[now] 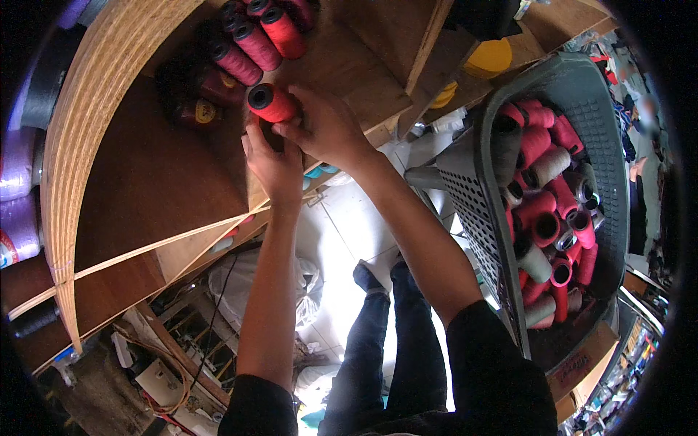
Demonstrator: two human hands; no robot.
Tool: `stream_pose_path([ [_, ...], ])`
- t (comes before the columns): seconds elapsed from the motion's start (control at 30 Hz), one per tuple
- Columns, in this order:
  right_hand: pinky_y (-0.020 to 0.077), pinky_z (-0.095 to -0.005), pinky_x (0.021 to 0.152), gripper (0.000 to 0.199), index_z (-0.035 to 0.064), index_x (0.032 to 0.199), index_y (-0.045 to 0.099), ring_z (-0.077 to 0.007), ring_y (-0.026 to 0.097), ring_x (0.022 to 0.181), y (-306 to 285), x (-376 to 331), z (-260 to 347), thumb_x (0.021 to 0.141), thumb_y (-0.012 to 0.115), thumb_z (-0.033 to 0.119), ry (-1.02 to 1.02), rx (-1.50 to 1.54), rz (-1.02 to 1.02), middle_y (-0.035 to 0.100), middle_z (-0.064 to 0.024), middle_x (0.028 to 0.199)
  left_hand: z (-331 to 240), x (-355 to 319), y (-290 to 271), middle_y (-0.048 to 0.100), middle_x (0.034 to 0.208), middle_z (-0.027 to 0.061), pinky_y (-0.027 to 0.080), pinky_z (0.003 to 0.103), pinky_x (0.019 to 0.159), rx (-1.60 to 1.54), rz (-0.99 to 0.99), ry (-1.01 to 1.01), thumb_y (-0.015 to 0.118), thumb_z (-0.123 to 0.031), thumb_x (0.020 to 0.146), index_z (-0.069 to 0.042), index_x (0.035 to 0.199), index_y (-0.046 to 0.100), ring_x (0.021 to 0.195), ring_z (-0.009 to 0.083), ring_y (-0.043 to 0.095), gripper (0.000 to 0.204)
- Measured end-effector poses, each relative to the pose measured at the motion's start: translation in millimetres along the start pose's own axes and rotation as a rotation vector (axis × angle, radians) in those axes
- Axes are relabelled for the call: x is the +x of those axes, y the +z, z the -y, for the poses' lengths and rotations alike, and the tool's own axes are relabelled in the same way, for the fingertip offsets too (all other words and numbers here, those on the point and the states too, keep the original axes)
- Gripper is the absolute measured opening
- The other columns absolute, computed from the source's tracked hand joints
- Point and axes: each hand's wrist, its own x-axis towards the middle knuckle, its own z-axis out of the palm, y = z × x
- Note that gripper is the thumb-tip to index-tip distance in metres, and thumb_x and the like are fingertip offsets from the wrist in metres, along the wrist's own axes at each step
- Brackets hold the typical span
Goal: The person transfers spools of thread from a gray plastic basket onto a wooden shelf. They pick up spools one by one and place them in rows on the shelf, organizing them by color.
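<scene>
Both my hands hold one red thread spool (270,104) at the front of a wooden shelf compartment, its dark round end turned up and to the left. My left hand (273,156) grips it from below, with fingers closed near its lower side. From the right, my right hand (327,127) wraps its fingers and thumb around the other end. Behind them on the shelf (160,167) lie several spools: a bright red spool (283,33), a magenta spool (236,62) and darker maroon ones partly in shadow.
At right stands a grey plastic basket (476,211) heaped with red, pink and grey spools. Purple spools (20,163) sit beyond the curved wooden divider (65,167) at left. Yellow spools (488,58) are in a neighbouring compartment. Below lies a white tiled floor (331,225) with plastic bags.
</scene>
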Motion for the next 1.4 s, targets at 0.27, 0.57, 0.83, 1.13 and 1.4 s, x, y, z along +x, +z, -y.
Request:
stream_pose_path([
  [0.27, 0.0577, -0.0505, 0.083, 0.055, 0.0053, 0.128, 0.062, -0.0454, 0.07, 0.095, -30, 34, -25, 0.086, 0.079, 0.037, 0.25, -0.263, -0.172, 0.073, -0.0205, 0.1, 12, 0, 3, 0.053, 0.125, 0.0317, 0.045, 0.056, 0.102, 0.501, -0.122, -0.103, 0.079, -0.035, 0.079, 0.007, 0.145, 0.036, 0.116, 0.0482, 0.054, 0.089],
  [0.57, 0.0575, -0.0504, 0.085, 0.043, 0.0076, 0.124, 0.063, -0.0418, 0.071, 0.098, -1, 104, -79, 0.088, 0.075, 0.027, 0.258, -0.286, -0.221, 0.073, -0.0202, 0.105, 2, 14, 5, 0.051, 0.133, 0.034, 0.044, 0.055, 0.106, 0.6, 0.034, -0.314, 0.074, -0.045, 0.082, 0.009, 0.151, 0.026, 0.122, 0.049, 0.054, 0.101],
  [0.83, 0.0571, -0.0496, 0.085, 0.04, 0.0037, 0.125, 0.062, -0.0395, 0.07, 0.1, 11, 96, -79, 0.089, 0.07, 0.017, 0.329, -0.292, -0.202, 0.071, -0.0211, 0.109, 8, 14, 10, 0.051, 0.134, 0.0339, 0.046, 0.054, 0.105, 0.711, 0.03, -0.238, 0.073, -0.048, 0.083, 0.011, 0.151, 0.027, 0.123, 0.0479, 0.055, 0.101],
  [1.13, 0.0529, -0.0465, 0.08, 0.023, 0.0003, 0.108, 0.063, -0.0394, 0.064, 0.091, -34, -152, 84, 0.086, 0.069, 0.003, 0.378, -0.073, -0.493, 0.065, -0.0202, 0.098, 26, 9, 13, 0.052, 0.113, 0.0266, 0.048, 0.055, 0.095, 0.841, 0.033, 0.035, 0.068, -0.05, 0.084, 0.006, 0.113, 0.048, 0.11, 0.0444, 0.054, 0.067],
  [1.4, 0.0539, -0.029, 0.062, 0.024, -0.0001, 0.102, 0.065, -0.0196, 0.071, 0.074, -166, -281, 215, 0.082, 0.077, -0.005, 0.47, -0.259, -0.438, 0.072, -0.0143, 0.089, 58, 19, 12, 0.055, 0.111, 0.0267, 0.046, 0.055, 0.095, 0.802, 0.029, 0.298, 0.072, -0.053, 0.082, 0.009, 0.115, 0.055, 0.107, 0.0462, 0.054, 0.072],
])
